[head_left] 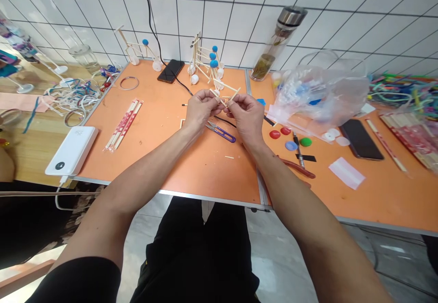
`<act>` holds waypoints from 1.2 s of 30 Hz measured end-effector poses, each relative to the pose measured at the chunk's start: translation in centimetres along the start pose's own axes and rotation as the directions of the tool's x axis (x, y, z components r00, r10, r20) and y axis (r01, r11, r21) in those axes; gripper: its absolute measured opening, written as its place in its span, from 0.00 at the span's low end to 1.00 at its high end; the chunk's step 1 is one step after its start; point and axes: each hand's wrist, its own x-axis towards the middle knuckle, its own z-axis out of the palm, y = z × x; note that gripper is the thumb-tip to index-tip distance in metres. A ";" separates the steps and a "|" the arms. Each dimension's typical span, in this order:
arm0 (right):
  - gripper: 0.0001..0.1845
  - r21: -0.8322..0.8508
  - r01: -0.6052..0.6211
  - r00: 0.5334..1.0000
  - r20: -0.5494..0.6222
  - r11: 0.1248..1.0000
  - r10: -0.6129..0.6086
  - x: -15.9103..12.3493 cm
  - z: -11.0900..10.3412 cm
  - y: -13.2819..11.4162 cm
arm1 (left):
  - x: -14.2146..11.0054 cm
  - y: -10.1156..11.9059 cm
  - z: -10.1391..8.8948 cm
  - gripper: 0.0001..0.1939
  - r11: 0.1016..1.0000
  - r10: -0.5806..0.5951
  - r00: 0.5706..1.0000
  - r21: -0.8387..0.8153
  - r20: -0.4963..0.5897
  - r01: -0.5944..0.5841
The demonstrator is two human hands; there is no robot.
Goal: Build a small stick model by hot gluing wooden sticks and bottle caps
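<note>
My left hand and my right hand meet above the middle of the orange table. Between their fingertips is a small frame of thin wooden sticks, and both hands pinch it. Fingers hide where the sticks join. Just below the hands lie purple-handled thread snips and a short stick piece. Behind them stands a stick model with blue balls, and farther left another stick model with one blue ball.
Wrapped chopsticks and a white power bank lie at left. A phone lies at the back, near a tall glass bottle. At right are a plastic bag, bottle caps, red-handled pliers and another phone.
</note>
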 end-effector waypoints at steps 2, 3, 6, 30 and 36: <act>0.14 -0.013 0.007 1.000 -0.001 1.000 -0.007 0.0 0.0 0.1 | 0.0 0.0 0.0 0.12 1.000 -0.007 1.000 0.007 -0.014 0.007; 0.14 -0.021 0.012 1.000 -0.002 1.000 -0.012 0.1 0.0 0.1 | 0.0 0.0 0.0 0.12 1.000 -0.009 1.000 0.009 -0.020 0.009; 0.14 -0.031 0.024 1.000 -0.004 0.999 -0.024 0.2 0.0 0.3 | 0.0 -0.1 0.1 0.12 1.000 -0.018 0.999 0.008 -0.029 0.018; 0.20 0.025 0.053 0.999 -0.001 0.998 -0.053 0.1 0.0 0.5 | -0.3 0.1 0.3 0.12 1.000 0.013 0.999 0.026 -0.035 -0.012; 0.20 0.034 0.064 0.998 -0.002 0.997 -0.064 0.1 0.1 0.5 | -0.1 -0.1 0.2 0.11 0.998 0.043 0.999 0.053 -0.011 -0.042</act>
